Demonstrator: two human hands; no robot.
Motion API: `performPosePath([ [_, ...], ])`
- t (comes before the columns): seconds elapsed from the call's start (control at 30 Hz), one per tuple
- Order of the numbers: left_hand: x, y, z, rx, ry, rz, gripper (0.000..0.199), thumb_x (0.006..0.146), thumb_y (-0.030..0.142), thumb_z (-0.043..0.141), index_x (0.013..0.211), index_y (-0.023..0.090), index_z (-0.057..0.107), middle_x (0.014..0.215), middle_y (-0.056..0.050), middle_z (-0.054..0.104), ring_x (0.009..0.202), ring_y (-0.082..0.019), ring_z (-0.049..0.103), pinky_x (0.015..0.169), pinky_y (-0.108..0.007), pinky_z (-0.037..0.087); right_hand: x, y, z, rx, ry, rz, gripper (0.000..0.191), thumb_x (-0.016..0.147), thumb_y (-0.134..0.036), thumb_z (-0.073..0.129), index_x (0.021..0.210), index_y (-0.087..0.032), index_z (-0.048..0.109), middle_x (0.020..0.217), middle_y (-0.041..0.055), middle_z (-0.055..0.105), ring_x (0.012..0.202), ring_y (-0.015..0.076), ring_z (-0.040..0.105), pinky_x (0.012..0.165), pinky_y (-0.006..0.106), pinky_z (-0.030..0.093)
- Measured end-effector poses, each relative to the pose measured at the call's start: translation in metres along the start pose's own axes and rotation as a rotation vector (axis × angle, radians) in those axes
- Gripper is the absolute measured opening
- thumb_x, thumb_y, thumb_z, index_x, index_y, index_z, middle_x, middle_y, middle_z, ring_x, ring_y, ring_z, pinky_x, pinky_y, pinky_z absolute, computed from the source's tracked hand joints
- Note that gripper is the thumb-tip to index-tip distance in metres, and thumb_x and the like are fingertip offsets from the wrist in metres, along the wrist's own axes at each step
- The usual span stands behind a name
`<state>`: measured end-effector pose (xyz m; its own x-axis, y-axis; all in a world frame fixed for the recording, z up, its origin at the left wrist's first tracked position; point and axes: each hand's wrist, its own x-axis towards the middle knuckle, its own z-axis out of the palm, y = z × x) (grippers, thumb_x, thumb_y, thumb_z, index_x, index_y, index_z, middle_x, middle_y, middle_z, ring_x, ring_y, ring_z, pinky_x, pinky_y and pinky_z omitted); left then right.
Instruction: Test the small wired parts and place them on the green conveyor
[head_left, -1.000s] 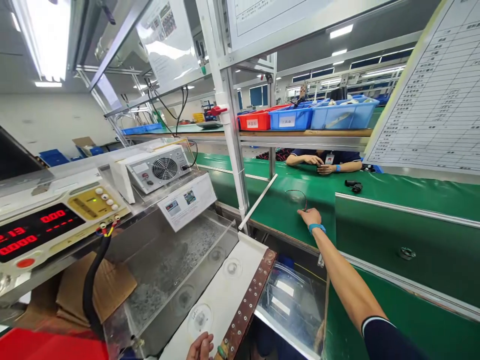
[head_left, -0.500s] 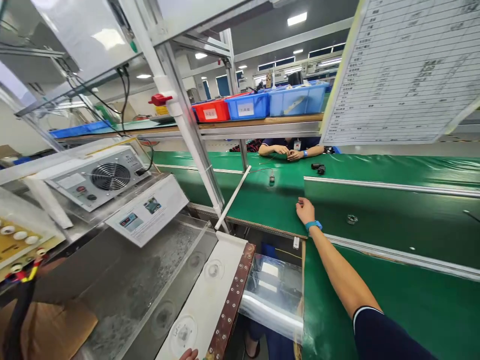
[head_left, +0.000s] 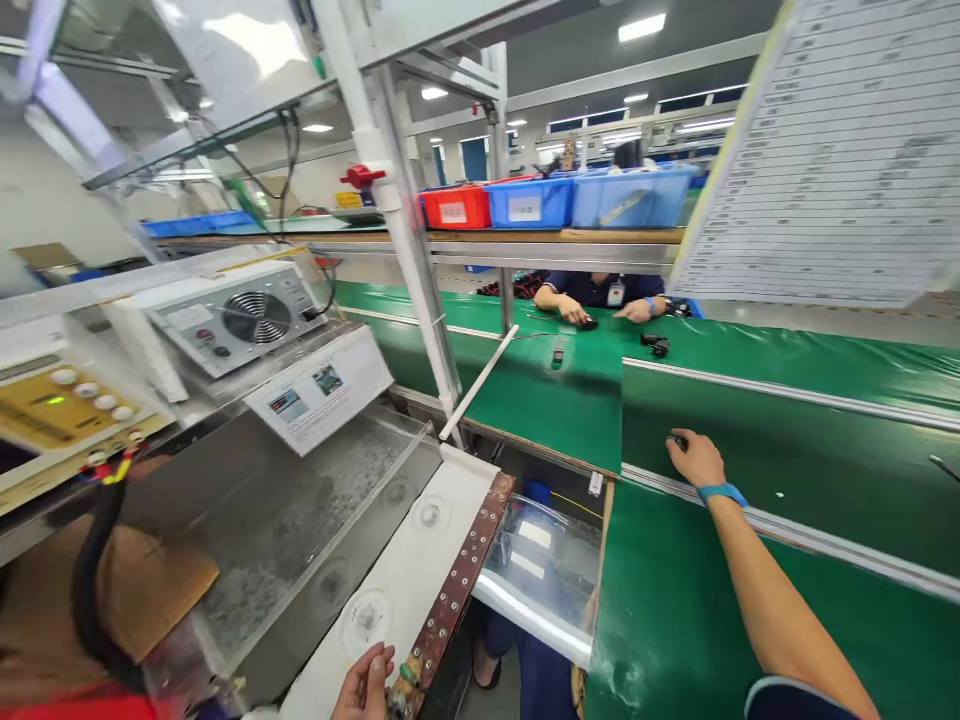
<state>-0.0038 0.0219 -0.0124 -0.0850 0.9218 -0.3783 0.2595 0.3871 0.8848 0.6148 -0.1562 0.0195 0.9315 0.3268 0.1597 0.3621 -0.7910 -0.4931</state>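
Observation:
Far out on the green belt, my right hand (head_left: 696,460) has its fingers closed on a small dark metal-looking part (head_left: 679,440), largely covered by the fingertips. A blue band circles that wrist. At the bottom of the view my left hand (head_left: 365,682) is closed, thumb against fingers, above the white ledge (head_left: 341,640). Whatever it may pinch is hidden. Beside it runs a brown riveted strip (head_left: 469,550) with a small greenish piece (head_left: 407,672) near its lower end.
A co-worker's hands (head_left: 574,312) work across the belt near a black object (head_left: 655,345). A small part with a wire (head_left: 557,355) lies on the green board. At left stand a fan-fitted unit (head_left: 259,315) and a printed card (head_left: 322,390). A metal post (head_left: 409,220) rises mid-view.
My right hand has moved rightward over the belt onto the small dark part that lay uncovered. My left hand has come further into view. The co-worker's hands have moved apart.

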Motion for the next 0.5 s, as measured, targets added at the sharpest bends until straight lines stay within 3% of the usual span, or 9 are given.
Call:
performPosePath([
  [0.1, -0.030, 0.019, 0.005, 0.031, 0.087, 0.137, 0.049, 0.061, 0.060, 0.062, 0.087, 0.019, 0.069, 0.096, -0.011, 0.076, 0.109, -0.036, 0.063, 0.104, -0.051, 0.043, -0.035, -0.042, -0.007, 0.258, -0.182, -0.203, 0.044, 0.078, -0.049, 0.059, 0.110, -0.021, 0.070, 0.086, 0.0096, 0.067, 0.079, 0.0260, 0.063, 0.072, 0.038, 0.050],
  [0.2, -0.063, 0.045, 0.025, -0.047, -0.005, 0.268, 0.044, 0.076, 0.055, 0.056, 0.094, 0.019, 0.072, 0.110, -0.012, 0.073, 0.116, -0.031, 0.060, 0.109, -0.046, 0.038, -0.093, -0.112, -0.007, 0.510, -0.530, -0.318, 0.055, 0.074, -0.059, 0.065, 0.115, -0.022, 0.067, 0.079, 0.0071, 0.068, 0.062, 0.0215, 0.061, 0.055, 0.032, 0.048],
  [0.27, -0.081, 0.061, 0.045, -0.120, -0.093, 0.303, 0.040, 0.079, 0.049, 0.058, 0.102, 0.019, 0.071, 0.119, -0.011, 0.069, 0.121, -0.028, 0.057, 0.111, -0.043, 0.036, -0.145, -0.168, -0.001, 0.629, -0.758, -0.386, 0.057, 0.073, -0.058, 0.067, 0.117, -0.021, 0.066, 0.078, 0.0062, 0.068, 0.060, 0.0195, 0.060, 0.053, 0.030, 0.048],
  [0.4, -0.106, 0.071, 0.082, -0.422, -0.350, 0.388, 0.064, 0.078, 0.047, 0.067, 0.132, 0.016, 0.052, 0.136, -0.015, 0.058, 0.126, -0.027, 0.052, 0.110, -0.041, 0.038, -0.258, -0.273, 0.028, 0.788, -1.221, -0.556, 0.055, 0.074, -0.052, 0.069, 0.117, -0.018, 0.066, 0.079, 0.0046, 0.069, 0.063, 0.0169, 0.061, 0.058, 0.028, 0.050],
  [0.43, -0.111, 0.068, 0.087, -0.499, -0.367, 0.384, 0.066, 0.079, 0.050, 0.067, 0.132, 0.015, 0.050, 0.133, -0.016, 0.059, 0.125, -0.027, 0.053, 0.109, -0.041, 0.039, -0.283, -0.294, 0.040, 0.772, -1.302, -0.597, 0.053, 0.075, -0.050, 0.068, 0.117, -0.017, 0.065, 0.078, 0.0042, 0.069, 0.061, 0.0161, 0.060, 0.057, 0.027, 0.050],
  [0.5, -0.117, 0.056, 0.089, -0.584, -0.332, 0.311, 0.062, 0.081, 0.055, 0.062, 0.125, 0.013, 0.053, 0.111, -0.015, 0.069, 0.108, -0.025, 0.063, 0.099, -0.040, 0.045, -0.324, -0.328, 0.068, 0.694, -1.326, -0.696, 0.046, 0.077, -0.044, 0.066, 0.115, -0.017, 0.066, 0.081, 0.0044, 0.070, 0.059, 0.0153, 0.060, 0.056, 0.026, 0.049],
])
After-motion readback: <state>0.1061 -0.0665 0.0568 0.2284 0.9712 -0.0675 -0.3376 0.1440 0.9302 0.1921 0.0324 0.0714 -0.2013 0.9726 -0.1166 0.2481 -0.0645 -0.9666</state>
